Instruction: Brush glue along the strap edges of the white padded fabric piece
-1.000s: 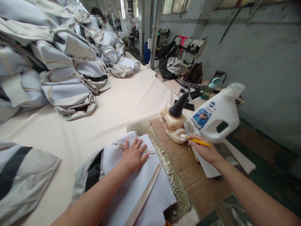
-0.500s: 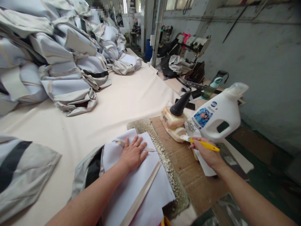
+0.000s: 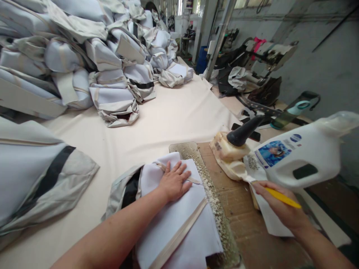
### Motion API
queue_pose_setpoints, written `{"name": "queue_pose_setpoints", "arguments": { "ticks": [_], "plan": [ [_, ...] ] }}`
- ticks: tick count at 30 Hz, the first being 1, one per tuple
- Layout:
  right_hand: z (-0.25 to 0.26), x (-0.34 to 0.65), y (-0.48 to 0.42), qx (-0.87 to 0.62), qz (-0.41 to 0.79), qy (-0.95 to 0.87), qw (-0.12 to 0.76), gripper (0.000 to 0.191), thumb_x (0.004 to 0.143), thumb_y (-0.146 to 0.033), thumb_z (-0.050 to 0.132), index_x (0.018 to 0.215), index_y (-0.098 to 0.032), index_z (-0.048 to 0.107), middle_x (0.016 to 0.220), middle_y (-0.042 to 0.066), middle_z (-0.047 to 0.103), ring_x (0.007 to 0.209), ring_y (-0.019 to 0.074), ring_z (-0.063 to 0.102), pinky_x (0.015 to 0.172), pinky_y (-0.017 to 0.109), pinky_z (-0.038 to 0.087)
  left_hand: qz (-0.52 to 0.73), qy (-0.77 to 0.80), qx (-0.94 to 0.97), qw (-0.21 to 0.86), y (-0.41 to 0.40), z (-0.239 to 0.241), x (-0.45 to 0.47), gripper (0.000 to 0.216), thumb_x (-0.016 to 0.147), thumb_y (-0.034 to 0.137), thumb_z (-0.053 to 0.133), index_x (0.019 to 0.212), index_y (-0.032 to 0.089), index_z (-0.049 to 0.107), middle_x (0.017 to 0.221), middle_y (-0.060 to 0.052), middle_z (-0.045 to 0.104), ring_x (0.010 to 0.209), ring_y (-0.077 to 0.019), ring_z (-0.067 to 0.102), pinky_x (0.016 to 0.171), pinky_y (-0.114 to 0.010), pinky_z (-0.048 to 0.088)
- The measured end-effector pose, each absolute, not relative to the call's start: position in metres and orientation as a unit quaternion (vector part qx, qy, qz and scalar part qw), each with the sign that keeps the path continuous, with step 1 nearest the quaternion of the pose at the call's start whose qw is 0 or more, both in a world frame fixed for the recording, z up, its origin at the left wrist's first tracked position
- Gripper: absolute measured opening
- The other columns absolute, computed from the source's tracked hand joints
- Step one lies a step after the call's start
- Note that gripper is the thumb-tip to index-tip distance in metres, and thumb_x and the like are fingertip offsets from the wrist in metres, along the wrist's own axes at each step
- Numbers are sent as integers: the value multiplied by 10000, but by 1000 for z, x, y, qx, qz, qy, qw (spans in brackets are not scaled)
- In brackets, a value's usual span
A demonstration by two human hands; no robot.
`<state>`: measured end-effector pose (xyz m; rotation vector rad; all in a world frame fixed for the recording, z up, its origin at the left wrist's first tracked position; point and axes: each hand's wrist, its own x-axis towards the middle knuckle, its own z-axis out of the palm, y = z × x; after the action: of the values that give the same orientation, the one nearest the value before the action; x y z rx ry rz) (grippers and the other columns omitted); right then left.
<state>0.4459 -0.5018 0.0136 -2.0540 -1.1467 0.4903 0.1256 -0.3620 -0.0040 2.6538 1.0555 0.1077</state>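
My left hand (image 3: 174,182) lies flat, fingers spread, on a folded white fabric piece (image 3: 174,220) with beige trim at the table's near edge. My right hand (image 3: 282,209) grips a thin yellow-handled tool (image 3: 282,198), its tip hidden near a glue-crusted container (image 3: 228,158) that has a black cone nozzle (image 3: 244,131). A large white plastic jug (image 3: 303,157) lies on its side just beyond my right hand.
Heaps of grey-white fabric pieces (image 3: 98,67) fill the far left of the cream-covered table (image 3: 157,119). Another fabric piece (image 3: 36,175) lies at near left. A glue-spattered wooden board (image 3: 224,209) sits under the container. Sewing machines (image 3: 266,52) and a water bottle (image 3: 291,112) stand behind.
The view has swung left and closer. My right hand with the yellow tool has drawn back a little from the glue container toward me. My left hand stays flat on the fabric.
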Motion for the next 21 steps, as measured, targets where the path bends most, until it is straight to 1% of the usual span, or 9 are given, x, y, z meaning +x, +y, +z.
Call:
{"name": "queue_pose_setpoints", "arguments": {
  "ticks": [2,4,5,8,10,12,15,17,21],
  "plan": [
    [15,446,-498,-810,165,-416,380,427,747,-556,524,912,-183,647,791,50,675,838,254,623,777,352,477,42,365,919,142,-363,-4,125,488,901,550,282,1300,323,447,1450,-27,330,1381,-252,141,1076,-586,-44],
    [18,447,-493,-821,166,-404,369,411,758,-535,502,934,-188,636,770,41,670,816,248,623,745,353,473,46,364,919,147,-363,-5,124,488,902,547,280,1300,318,447,1447,-28,335,1380,-251,143,1079,-579,-53],
    [20,447,-490,-827,165,-403,355,382,754,-519,505,907,-195,637,751,38,665,794,244,621,716,348,471,49,363,918,151,-363,-5,123,489,902,546,282,1302,316,445,1447,-28,336,1380,-251,146,1081,-574,-56],
    [31,437,-477,-824,149,-431,336,292,748,-485,504,713,-213,606,653,29,623,695,215,592,634,323,448,60,361,916,163,-363,-7,122,483,899,538,303,1301,311,446,1445,-29,339,1378,-252,151,1088,-564,-55],
    [39,418,-462,-790,182,-468,351,305,762,-485,490,631,-217,555,595,18,586,630,186,560,606,305,433,66,363,914,168,-363,-8,122,478,897,533,315,1294,307,453,1445,-30,340,1378,-257,150,1086,-570,-53],
    [44,392,-442,-751,231,-498,367,329,773,-494,486,611,-212,533,564,8,566,584,164,535,593,288,422,70,362,914,171,-363,-8,121,471,899,529,314,1286,304,460,1444,-31,340,1377,-261,151,1081,-578,-55],
    [37,351,-407,-722,260,-515,382,353,775,-507,484,601,-203,526,530,3,556,560,152,533,604,278,421,73,358,916,169,-363,-7,120,464,897,520,326,1276,293,466,1440,-36,346,1373,-263,168,1084,-576,-54],
    [28,331,-382,-711,277,-519,385,357,770,-507,472,589,-202,516,490,-4,535,516,148,522,571,273,415,77,355,916,167,-362,-7,119,456,891,514,348,1262,283,477,1435,-41,354,1369,-267,182,1088,-574,-45],
    [13,314,-339,-708,262,-526,392,331,771,-468,441,575,-207,496,467,-10,522,486,145,510,540,270,398,90,355,916,161,-362,-9,119,428,884,506,377,1227,281,497,1422,-40,375,1365,-268,194,1087,-589,-14]
  ]
}}
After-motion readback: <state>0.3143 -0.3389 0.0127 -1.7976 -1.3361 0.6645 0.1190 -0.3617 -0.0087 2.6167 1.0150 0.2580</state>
